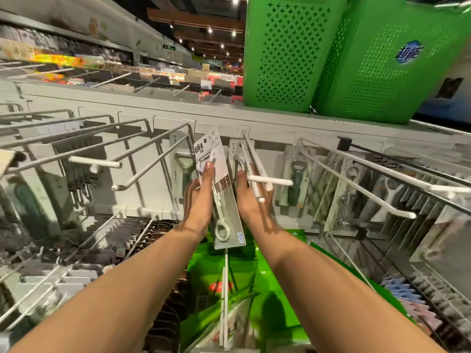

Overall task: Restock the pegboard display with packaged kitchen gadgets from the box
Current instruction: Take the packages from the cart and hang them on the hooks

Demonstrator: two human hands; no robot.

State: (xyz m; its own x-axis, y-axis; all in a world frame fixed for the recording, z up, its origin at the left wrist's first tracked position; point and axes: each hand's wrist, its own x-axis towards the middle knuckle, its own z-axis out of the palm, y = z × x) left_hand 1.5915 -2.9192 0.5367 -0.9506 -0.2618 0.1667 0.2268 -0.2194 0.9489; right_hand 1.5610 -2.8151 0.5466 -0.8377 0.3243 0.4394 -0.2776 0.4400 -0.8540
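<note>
- Currently the left hand (198,202) is gripping a packaged peeler (221,197), with the thumb pressing on the front of the card near the peeler's head and the fingers curling behind the card's left edge.
- The packaged peeler is standing nearly upright, leaning a little to the left. Its top is reaching up against the grey pegboard (142,174) and its bottom edge is hanging below the left wrist.
- The right hand (251,200) is reaching up just beside the card's right edge, with fingers stretching out fairly straight and holding nothing.
- A two-wire peg hook (267,180) with a white crossbar is crossing in front of the right hand, its wires passing over the fingers and knuckles. I cannot tell whether they are touching.
- The card is sitting between the two hands, carried by the left one alone.
- Carded bottle openers (295,179) are hanging on the hook to the right, and another carded peeler (182,171) is hanging behind the left hand.
- Two green baskets (280,59) are standing on the shelf above, and green packets (267,281) are hanging below the forearms.
</note>
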